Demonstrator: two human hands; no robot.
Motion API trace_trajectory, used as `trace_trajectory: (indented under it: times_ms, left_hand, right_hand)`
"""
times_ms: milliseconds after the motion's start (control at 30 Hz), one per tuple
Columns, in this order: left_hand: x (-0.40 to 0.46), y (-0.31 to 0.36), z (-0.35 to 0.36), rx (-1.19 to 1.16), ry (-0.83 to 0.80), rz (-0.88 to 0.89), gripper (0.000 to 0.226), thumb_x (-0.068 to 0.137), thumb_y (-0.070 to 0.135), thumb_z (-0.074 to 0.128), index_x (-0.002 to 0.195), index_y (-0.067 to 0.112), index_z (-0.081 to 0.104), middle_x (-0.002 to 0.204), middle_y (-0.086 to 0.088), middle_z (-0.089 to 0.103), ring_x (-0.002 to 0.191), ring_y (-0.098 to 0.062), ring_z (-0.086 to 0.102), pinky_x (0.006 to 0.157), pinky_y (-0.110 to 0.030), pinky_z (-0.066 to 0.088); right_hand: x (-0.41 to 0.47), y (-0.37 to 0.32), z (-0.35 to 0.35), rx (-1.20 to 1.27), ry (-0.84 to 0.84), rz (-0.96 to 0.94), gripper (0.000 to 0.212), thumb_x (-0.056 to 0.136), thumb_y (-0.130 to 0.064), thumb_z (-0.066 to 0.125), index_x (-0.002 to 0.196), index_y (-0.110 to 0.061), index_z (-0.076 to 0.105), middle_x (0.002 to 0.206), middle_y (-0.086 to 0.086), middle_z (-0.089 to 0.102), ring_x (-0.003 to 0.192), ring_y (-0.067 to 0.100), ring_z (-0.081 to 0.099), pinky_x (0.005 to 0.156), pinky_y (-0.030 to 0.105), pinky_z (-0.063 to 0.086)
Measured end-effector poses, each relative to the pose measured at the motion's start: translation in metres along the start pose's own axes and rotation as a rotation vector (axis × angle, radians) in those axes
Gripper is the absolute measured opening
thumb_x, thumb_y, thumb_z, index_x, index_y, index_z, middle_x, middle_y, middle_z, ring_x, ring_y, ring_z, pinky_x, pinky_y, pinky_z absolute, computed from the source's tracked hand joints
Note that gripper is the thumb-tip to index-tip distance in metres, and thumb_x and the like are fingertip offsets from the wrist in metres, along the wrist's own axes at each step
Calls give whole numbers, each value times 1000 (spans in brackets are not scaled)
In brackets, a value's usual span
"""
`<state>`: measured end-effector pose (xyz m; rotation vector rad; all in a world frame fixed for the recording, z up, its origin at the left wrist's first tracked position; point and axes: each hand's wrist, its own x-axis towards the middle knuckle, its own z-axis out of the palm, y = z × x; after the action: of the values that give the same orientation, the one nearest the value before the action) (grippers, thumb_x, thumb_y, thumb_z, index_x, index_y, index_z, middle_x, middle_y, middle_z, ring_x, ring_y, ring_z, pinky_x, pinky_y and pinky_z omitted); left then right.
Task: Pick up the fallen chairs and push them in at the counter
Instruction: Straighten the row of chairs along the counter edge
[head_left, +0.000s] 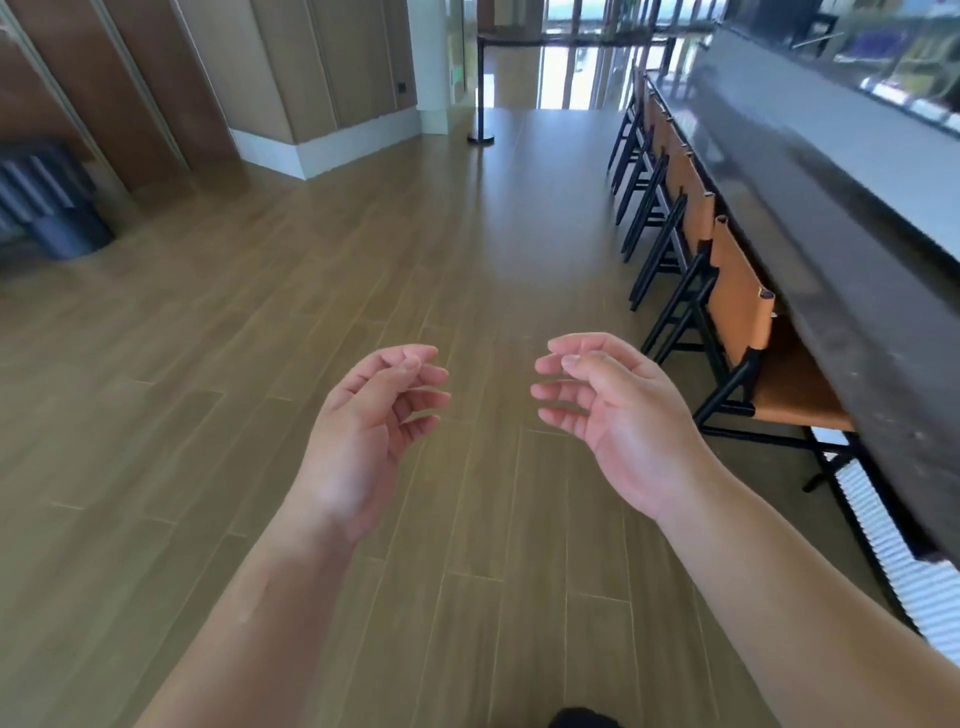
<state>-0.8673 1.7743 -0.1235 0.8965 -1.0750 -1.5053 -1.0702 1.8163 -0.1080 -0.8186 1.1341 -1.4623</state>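
A row of tan leather chairs with black frames (727, 291) stands upright at two o'clock, tucked against the long dark stone bench (831, 234). Left hand (374, 415) and right hand (618, 415) hang released, fingers loosely curled, above the wood-plank floor (260, 338).

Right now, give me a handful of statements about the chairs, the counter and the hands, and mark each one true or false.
1. Both hands hold nothing. True: the left hand and right hand hang over the floor with loosely curled fingers.
2. A chair lies fallen on the floor. False: every chair in view stands upright.
3. The nearest chair is tucked at the counter. True.
4. The chair backs are blue. False: they are tan with black frames.
5. A black post stands farther down the room. True.
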Motion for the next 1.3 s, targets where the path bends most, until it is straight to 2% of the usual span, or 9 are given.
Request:
trace_trajectory:
  times_ms: [200,467,767,1067,1167,1300]
  left_hand:
    - [75,-15,11,5,-107,-80,18,82,29,59,91,22,72,91,-4,69,77,-16,64,69,-29,46]
    - [199,-38,52,71,-215,-115,16,78,33,63,88,28,75,91,-1,70,77,-15,64,70,-28,47]
    - [363,-58,139,113,-239,-154,17,81,30,60,89,25,74,91,-3,70,78,-16,63,78,-34,44]
    - [484,-78,205,95,-321,-161,17,85,31,61,93,25,74,94,-4,70,81,-17,64,82,-36,45]
    - [525,-89,222,110,-349,-180,18,84,32,61,94,26,74,96,-3,71,82,-16,65,79,-32,47]
    - [584,-107,243,100,-391,-207,23,78,38,67,96,25,74,94,-3,71,82,-17,66,74,-30,48]
  right_hand:
    - [54,3,-12,-7,95,-28,15,92,-5,55,96,-13,68,97,6,69,85,22,67,74,34,55]
    - [169,6,-56,38,192,1,16,94,-8,54,102,-12,67,97,5,71,88,21,69,77,33,55]
    - [322,-37,-134,78,236,-11,16,93,-8,54,101,-12,68,95,5,70,84,21,66,79,37,54]
    - [422,-72,-190,43,264,-54,16,90,-12,57,103,-13,67,97,6,70,84,21,66,78,37,54]
    - [458,-76,-209,58,300,-62,19,86,-13,58,103,-12,67,97,6,71,83,21,66,77,37,54]
    - [511,-71,-227,45,362,-28,19,93,-7,53,105,-10,67,94,7,71,81,21,66,82,42,55]
